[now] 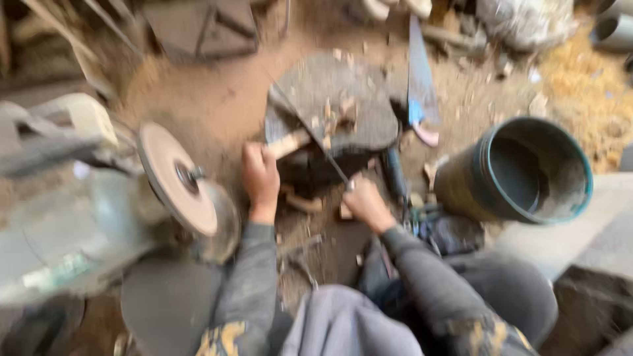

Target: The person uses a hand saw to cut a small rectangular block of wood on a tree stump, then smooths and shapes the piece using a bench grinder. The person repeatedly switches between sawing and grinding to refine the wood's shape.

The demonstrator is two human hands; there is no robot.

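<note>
Head cam's showing left hand (pixel 260 177) gripping a wood piece (pixel 290 143) on the block (pixel 343 99), right hand (pixel 364 203) clenching a blade (pixel 310 135); one slip's probably nicking fingers.

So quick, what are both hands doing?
Left hand: closed around a pale wooden piece.
Right hand: closed on a long thin blade.

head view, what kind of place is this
Most likely a rough woodworking workshop with a dirt floor. A disc sander stands on the left, a handsaw lies beyond a stump chopping block, and sawdust and wood chips cover the ground. The left hand steadies a wood piece on the block.
</note>
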